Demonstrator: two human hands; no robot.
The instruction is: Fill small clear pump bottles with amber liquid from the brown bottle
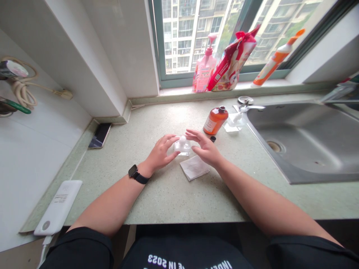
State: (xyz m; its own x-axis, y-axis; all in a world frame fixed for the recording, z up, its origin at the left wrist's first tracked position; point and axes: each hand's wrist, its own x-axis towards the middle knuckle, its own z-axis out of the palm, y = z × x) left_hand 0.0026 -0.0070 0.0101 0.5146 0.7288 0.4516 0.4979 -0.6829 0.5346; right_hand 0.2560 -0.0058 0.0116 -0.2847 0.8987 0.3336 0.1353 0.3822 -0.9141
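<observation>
A small clear squat bottle with a whitish rounded top stands upright on the counter between my hands. My left hand, wearing a black watch, is at its left side with thumb and fingers apart. On the right, my right hand has its fingers spread and curved toward the bottle. Whether fingertips touch it I cannot tell. A folded white tissue lies just in front of the bottle. Behind my right hand are an uncapped orange bottle and a small black cap.
A white pump head rests on tissue beside the steel sink. A pink pump bottle, a red bag and an orange-white bottle line the windowsill. At left lie a phone and a white power bank.
</observation>
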